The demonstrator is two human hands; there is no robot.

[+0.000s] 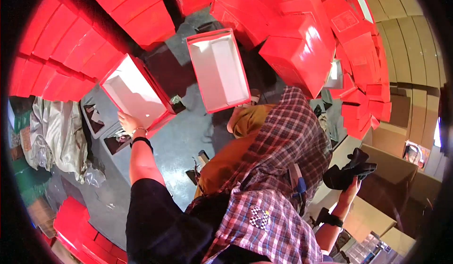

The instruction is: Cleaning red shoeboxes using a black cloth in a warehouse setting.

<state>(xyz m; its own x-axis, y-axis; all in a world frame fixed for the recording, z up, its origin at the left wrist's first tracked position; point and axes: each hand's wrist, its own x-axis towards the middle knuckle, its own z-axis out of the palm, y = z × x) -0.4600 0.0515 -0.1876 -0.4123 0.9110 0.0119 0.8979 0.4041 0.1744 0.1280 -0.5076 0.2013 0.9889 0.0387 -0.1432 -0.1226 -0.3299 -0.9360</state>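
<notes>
My left hand point(130, 123) grips the near left rim of an open red box point(134, 92) with a white inside, its fingers bent over the edge. To the right of that box lies a second open red box or lid point(219, 70), also white inside, just beyond my foot. Far out at the right, my right hand point(350, 191) is closed around the lower end of a black item point(342, 176). That item has a rounded part and narrow strap-like parts; its exact kind is not clear. My right palm is mostly hidden.
Red boxes point(71, 37) are stacked at the far left, and more red boxes point(302, 51) lie tumbled at the far right. Brown cartons point(398, 51) line the right side. Crumpled pale plastic sheeting point(56, 136) lies at the left, above another red pile point(78, 221).
</notes>
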